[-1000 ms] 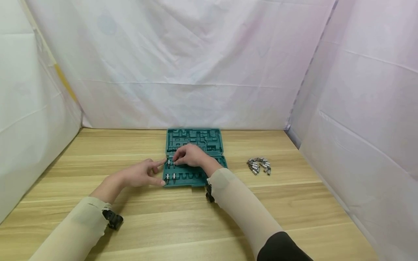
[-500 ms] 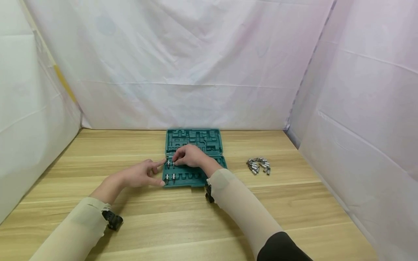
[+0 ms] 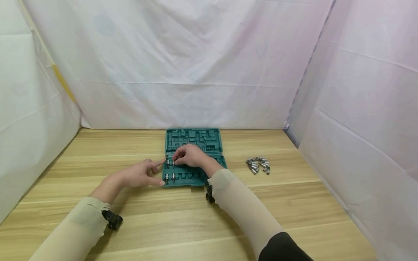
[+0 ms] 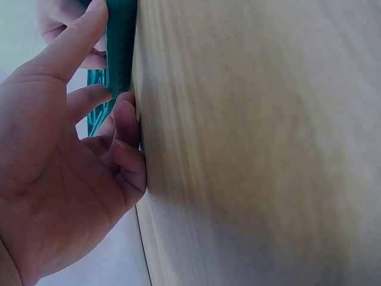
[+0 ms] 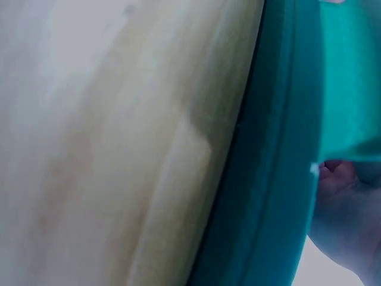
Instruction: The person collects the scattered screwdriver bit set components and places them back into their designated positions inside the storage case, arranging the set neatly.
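Note:
A green plastic tool case [image 3: 183,183] lies unfolded on the wooden table, its moulded lid [image 3: 196,136] toward the back. My left hand [image 3: 140,174] braces its left side, thumb at the front corner and index finger near the hinge; in the left wrist view the other fingers are bent beside the case edge [image 4: 122,47]. Over the back row, my right hand [image 3: 192,156] pinches a small silver bit socket [image 3: 173,163] at a slot. One bit socket [image 3: 168,164] sits just left of it, and two more [image 3: 167,178] stand in the front row. The right wrist view shows mainly the case wall [image 5: 268,149].
A loose cluster of several silver bit sockets [image 3: 258,165] lies on the table right of the case. White cloth walls [image 3: 183,72] enclose the table [image 3: 156,224] at the back and both sides. Small black cameras [image 3: 112,219] are strapped to the wrists.
Both hands hold nearly the same pose, the right still at the same back-row slot. The whole scene shifts very slightly in the head view.

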Motion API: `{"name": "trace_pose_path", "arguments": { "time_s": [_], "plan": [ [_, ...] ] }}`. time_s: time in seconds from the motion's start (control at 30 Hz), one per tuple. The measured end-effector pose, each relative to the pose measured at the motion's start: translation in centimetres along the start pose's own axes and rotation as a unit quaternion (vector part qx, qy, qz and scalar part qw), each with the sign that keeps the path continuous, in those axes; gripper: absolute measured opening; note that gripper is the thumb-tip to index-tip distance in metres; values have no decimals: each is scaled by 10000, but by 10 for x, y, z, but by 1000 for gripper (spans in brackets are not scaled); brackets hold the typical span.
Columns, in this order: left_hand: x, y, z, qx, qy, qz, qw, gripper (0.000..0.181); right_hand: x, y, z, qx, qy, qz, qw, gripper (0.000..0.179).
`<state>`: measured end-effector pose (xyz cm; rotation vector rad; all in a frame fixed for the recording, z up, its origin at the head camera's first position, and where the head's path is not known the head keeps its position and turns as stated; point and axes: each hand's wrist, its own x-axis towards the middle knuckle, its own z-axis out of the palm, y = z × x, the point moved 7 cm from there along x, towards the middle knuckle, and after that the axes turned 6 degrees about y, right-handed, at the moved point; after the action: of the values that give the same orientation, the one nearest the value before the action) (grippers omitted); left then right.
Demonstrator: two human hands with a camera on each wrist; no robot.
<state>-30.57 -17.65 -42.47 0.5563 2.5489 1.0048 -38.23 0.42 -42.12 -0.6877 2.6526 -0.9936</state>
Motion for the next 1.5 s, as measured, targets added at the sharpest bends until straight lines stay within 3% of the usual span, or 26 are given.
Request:
{"name": "trace_pose_path", "arguments": {
  "time_s": [0.33,0.7,1.03,1.5],
  "plan": [
    [-1,0,0,20,15,20,10000,102,-12,5,-15,424,222,-128,9988,18],
    [0,-1,-1,121,57,55,9999,102,-29,19,-28,370,322,-94,9988,20],
    [0,0,-1,172,119,109,9997,102,-57,37,-47,581,426,-158,9973,25],
    [0,-2,0,87,100,105,9999,103,-103,74,-87,1152,710,87,9908,37]
  ]
}}
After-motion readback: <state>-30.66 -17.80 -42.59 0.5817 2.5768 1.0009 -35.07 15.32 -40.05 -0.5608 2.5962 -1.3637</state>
